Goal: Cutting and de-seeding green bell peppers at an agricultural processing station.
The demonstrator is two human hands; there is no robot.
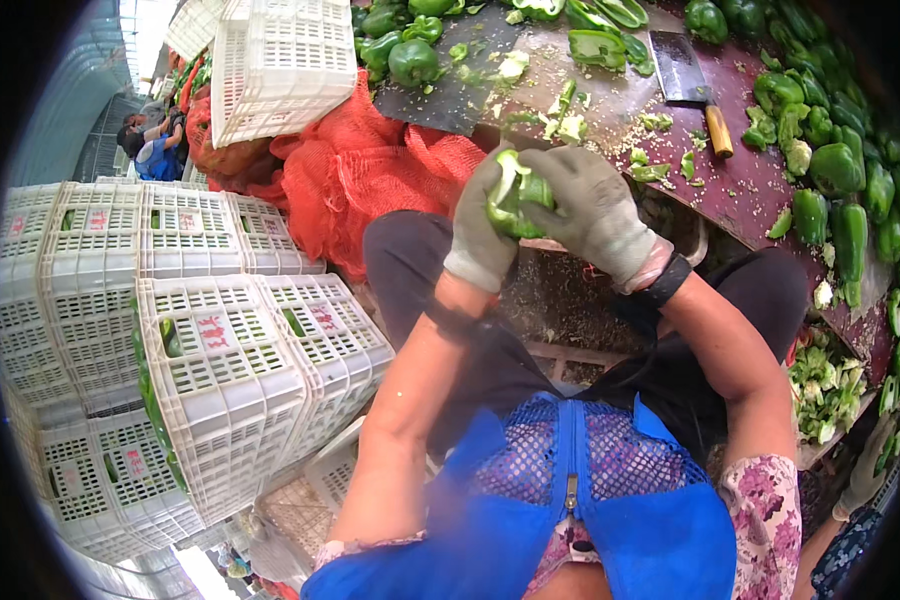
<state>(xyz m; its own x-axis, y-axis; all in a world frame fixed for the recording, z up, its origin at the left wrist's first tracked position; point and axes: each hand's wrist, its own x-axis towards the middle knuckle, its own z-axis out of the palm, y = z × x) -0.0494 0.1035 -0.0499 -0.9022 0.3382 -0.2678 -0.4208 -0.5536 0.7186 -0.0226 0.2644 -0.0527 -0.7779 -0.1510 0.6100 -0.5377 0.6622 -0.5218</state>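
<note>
Both my hands wear grey-white work gloves and meet on a cut green bell pepper point(505, 217) above my lap. My left hand point(474, 225) clasps it from the left side. From the right, my right hand point(589, 202) has its fingers on the pepper, some of them hidden behind or inside it. The pepper's pale inner rib shows at its open top. A cleaver point(679, 71) with a wooden handle lies on the dark red tabletop point(727, 180), beyond my right hand. Pepper halves point(596, 49) rest farther back, among scattered seeds and pale cores.
White plastic crates point(221, 352) holding green produce are stacked at the left, some bearing red writing. Red mesh sacks point(352, 172) lie beside the table. Whole green peppers point(836, 169) are heaped at the right, above a pile of trimmed cores point(825, 386). A co-worker's gloved hand point(862, 480) shows at lower right.
</note>
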